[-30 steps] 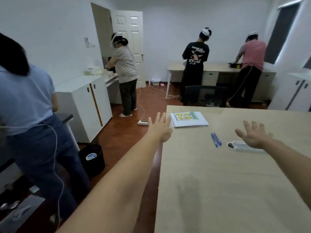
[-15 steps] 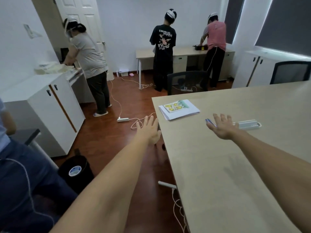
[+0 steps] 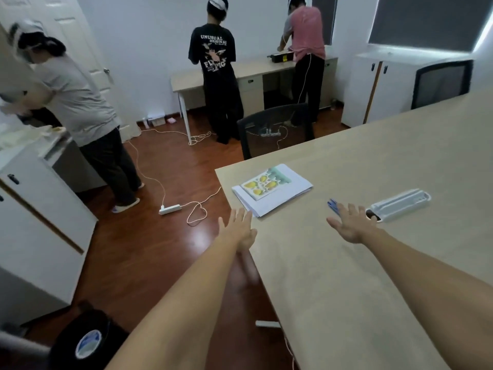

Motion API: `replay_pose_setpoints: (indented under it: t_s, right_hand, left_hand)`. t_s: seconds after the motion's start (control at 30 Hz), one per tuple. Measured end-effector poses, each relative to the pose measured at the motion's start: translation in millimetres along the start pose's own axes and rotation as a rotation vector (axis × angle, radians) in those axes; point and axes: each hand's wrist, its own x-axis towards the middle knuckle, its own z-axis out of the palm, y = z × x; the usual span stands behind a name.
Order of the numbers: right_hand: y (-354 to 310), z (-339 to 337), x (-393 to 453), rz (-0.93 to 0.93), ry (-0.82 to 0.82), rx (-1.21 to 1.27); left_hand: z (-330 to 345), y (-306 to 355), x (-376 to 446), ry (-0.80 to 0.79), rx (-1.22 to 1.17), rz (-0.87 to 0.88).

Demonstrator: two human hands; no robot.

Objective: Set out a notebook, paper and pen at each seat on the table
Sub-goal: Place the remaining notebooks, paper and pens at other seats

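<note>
A stack of white paper (image 3: 286, 194) lies near the far left corner of the beige table (image 3: 373, 263), with a notebook (image 3: 265, 183) with a yellow and green cover on top. Blue pens (image 3: 333, 204) lie to its right, partly hidden behind my right hand (image 3: 350, 224). That hand hovers flat with fingers spread just short of the pens, holding nothing. My left hand (image 3: 238, 231) reaches out over the table's left edge, fingers straight, just short of the paper stack. A white pen case (image 3: 400, 205) lies right of the pens.
A black mesh chair (image 3: 274, 132) stands at the table's far end, another (image 3: 441, 82) at the right. Three people work at a desk (image 3: 253, 68) and white cabinets (image 3: 40, 217). A power strip (image 3: 170, 209) with cords lies on the wooden floor; a black bin (image 3: 85, 340) sits lower left.
My view has swung left and closer to the table corner. Both hands have moved forward toward the paper stack and the pens, still spread and holding nothing.
</note>
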Motion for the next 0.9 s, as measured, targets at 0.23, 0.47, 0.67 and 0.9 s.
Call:
replay_pose_setpoints:
  t_s: [0.23,0.47,0.67,0.9]
  right_hand:
    - [7,14,60,0.133,-0.084,0.005]
    - [23,48,120,0.359,-0.135,0.120]
    - [20,69,183,0.570,-0.025,0.211]
    - [12,90,215,0.755,-0.022,0.103]
  left_hand:
    - [12,3,107,-0.164,-0.020,0.071]
    - [28,-11,238,-0.284,0.037,0.140]
    - [21,-37,351,-0.289,0.017,0.135]
    - [16,-67,439,-0.186,0.000,-0.029]
